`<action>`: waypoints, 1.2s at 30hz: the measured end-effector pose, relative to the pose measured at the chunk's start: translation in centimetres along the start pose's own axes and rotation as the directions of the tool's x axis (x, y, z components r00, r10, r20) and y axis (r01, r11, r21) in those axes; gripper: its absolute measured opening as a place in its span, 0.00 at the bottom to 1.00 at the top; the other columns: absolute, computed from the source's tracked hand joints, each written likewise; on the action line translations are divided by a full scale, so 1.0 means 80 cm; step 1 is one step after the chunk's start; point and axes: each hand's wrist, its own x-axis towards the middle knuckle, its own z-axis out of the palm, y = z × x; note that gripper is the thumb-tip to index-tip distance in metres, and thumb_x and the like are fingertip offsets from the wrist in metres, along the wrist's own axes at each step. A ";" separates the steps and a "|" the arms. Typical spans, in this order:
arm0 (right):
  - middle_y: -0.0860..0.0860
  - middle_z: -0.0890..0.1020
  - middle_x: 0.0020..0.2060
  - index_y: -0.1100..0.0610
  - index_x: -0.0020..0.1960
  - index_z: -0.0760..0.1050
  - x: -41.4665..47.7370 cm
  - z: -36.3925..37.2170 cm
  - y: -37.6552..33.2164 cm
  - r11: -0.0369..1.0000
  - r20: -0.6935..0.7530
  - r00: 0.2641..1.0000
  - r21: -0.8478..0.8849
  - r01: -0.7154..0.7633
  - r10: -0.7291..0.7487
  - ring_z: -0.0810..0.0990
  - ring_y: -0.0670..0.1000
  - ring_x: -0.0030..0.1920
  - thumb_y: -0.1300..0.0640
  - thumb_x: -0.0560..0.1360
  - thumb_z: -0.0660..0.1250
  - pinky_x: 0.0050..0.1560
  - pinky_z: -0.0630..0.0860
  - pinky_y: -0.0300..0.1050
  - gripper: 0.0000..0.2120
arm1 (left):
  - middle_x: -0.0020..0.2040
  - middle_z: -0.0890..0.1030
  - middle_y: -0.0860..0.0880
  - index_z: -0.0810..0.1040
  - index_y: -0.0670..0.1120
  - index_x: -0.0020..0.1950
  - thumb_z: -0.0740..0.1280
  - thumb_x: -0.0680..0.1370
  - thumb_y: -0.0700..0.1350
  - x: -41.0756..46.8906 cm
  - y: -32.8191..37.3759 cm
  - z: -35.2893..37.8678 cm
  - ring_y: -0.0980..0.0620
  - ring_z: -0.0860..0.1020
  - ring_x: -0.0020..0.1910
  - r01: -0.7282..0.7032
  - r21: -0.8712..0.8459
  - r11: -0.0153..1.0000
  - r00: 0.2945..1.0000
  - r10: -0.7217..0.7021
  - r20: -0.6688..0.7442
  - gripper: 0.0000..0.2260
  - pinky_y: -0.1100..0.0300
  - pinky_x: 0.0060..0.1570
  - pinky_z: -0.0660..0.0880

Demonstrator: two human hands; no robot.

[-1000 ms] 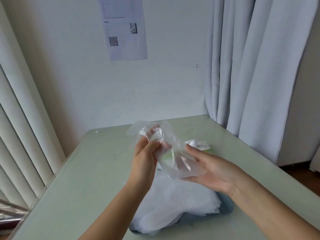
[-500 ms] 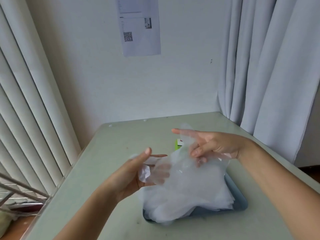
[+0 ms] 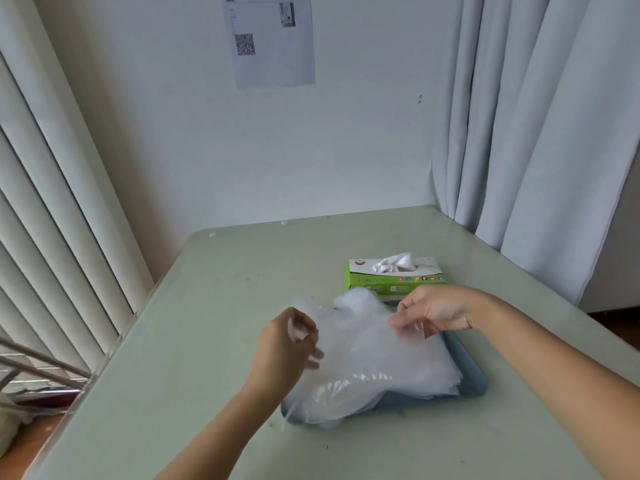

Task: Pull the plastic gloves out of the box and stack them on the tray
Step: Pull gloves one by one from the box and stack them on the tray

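Note:
A clear plastic glove is stretched flat just above a thick pile of gloves lying on the blue-grey tray. My left hand pinches the glove's left edge between thumb and fingers. Its right edge is pinched by my right hand, which hovers over the tray's far side. Behind the tray stands the green and white glove box, with a tuft of plastic sticking out of its top slot.
The pale green table runs to a white wall with a printed sheet on it. Vertical blinds hang at the left, white curtains at the right. Metal rods show past the table's left edge.
Both hands have lowered the glove from chest height down onto the pile and spread it wider. The view has tipped so the green box is now uncovered.

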 end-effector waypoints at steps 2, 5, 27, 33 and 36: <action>0.53 0.82 0.33 0.60 0.40 0.76 0.004 0.002 0.008 0.999 -0.078 0.996 0.020 0.040 -0.038 0.80 0.46 0.29 0.66 0.74 0.69 0.30 0.76 0.36 0.05 | 0.37 0.80 0.44 0.72 0.44 0.44 0.65 0.76 0.35 -0.003 -0.004 0.004 0.54 0.80 0.28 -0.063 0.166 0.984 0.998 0.060 0.018 0.05 0.64 0.30 0.76; 0.53 0.80 0.33 0.59 0.43 0.76 0.005 -0.001 0.016 0.990 -0.191 0.975 -0.106 0.095 -0.114 0.77 0.44 0.26 0.67 0.75 0.68 0.27 0.71 0.34 0.05 | 0.43 0.78 0.51 0.69 0.49 0.49 0.66 0.75 0.38 -0.003 -0.010 0.004 0.51 0.77 0.37 -0.177 0.453 0.874 0.982 0.186 0.027 0.09 0.62 0.35 0.70; 0.47 0.78 0.36 0.56 0.46 0.84 0.020 0.001 0.029 0.902 -0.230 0.920 -0.373 0.218 -0.317 0.72 0.43 0.36 0.38 0.65 0.73 0.39 0.67 0.35 0.23 | 0.79 0.44 0.48 0.42 0.48 0.79 0.36 0.81 0.56 0.003 -0.029 0.075 0.47 0.43 0.78 -0.649 0.661 0.376 0.731 0.068 0.679 0.27 0.53 0.74 0.40; 0.42 0.78 0.34 0.52 0.47 0.82 0.056 0.022 0.004 0.847 -0.196 0.872 -0.405 0.345 -0.448 0.73 0.38 0.34 0.56 0.71 0.75 0.43 0.69 0.33 0.06 | 0.79 0.42 0.49 0.42 0.51 0.79 0.45 0.84 0.50 0.003 -0.022 0.072 0.48 0.41 0.78 -0.657 0.648 0.386 0.712 0.036 0.701 0.23 0.52 0.73 0.37; 0.42 0.81 0.34 0.53 0.42 0.81 0.064 0.030 0.006 0.852 -0.252 0.835 -0.345 0.395 -0.489 0.75 0.36 0.33 0.64 0.71 0.73 0.41 0.71 0.31 0.07 | 0.79 0.42 0.48 0.42 0.50 0.79 0.45 0.84 0.50 0.006 -0.024 0.072 0.48 0.41 0.77 -0.676 0.646 0.354 0.702 0.044 0.711 0.24 0.54 0.73 0.36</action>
